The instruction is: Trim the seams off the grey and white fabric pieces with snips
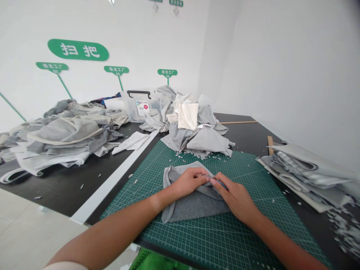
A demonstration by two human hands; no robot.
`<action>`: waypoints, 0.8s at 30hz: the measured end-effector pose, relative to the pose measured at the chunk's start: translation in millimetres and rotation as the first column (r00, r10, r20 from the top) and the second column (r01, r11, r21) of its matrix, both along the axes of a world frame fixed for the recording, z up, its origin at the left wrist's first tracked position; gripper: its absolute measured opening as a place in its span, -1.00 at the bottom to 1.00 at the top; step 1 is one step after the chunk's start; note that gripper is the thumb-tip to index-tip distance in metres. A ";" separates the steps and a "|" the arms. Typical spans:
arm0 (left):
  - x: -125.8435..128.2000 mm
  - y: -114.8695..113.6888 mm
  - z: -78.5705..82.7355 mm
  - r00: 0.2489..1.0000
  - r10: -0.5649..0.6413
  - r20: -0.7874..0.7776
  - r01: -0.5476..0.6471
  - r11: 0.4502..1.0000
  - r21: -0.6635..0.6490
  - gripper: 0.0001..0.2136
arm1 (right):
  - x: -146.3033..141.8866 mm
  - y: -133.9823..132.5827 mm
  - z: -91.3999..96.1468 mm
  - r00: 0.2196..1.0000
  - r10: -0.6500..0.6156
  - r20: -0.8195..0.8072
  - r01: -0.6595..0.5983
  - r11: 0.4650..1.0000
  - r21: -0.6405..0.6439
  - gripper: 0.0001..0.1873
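Observation:
A folded piece of grey fabric (197, 208) with a lighter grey edge lies on the green cutting mat (253, 228). My left hand (191, 182) pinches the fabric's upper fold between thumb and fingers. Close against it, my right hand (236, 197) is closed around a slim blue tool (222, 184), mostly hidden by the fingers, so its kind is unclear. The fingertips of both hands nearly meet at the fold.
A heap of grey and cream fabric pieces (197, 131) rests at the mat's far edge, with small scraps around it. Behind stands a clear plastic box (131, 108). More fabric piles (67, 131) lie left, and a folded stack (306, 168) lies right.

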State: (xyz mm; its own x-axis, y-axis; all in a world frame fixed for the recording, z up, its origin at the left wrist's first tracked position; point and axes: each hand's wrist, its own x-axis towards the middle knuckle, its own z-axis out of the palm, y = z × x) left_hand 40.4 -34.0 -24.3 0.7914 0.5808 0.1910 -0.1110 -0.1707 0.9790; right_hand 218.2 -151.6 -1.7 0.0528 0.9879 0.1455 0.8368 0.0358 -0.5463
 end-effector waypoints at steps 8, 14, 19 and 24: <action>0.3 -1.0 0.0 0.999 0.017 -0.039 -0.017 1.000 0.011 -0.71 | -1.2 -0.7 -1.0 1.000 -0.002 -0.006 0.002 1.000 0.007 -0.62; 0.2 -1.6 -0.9 1.000 0.002 -0.026 -0.002 1.000 0.012 -0.69 | -0.4 0.5 -2.7 0.998 0.009 -0.058 -0.008 1.000 0.006 -0.60; 0.8 -1.4 -1.3 1.000 -0.010 -0.028 0.011 1.000 0.010 -0.67 | -0.9 1.0 -5.7 0.983 -0.002 -0.185 0.012 0.999 0.053 -0.58; -1.2 -6.9 7.7 0.999 -0.016 -0.049 0.018 0.999 0.038 -0.66 | 2.8 5.9 -5.6 0.932 -0.050 -0.359 0.069 0.997 0.041 -0.51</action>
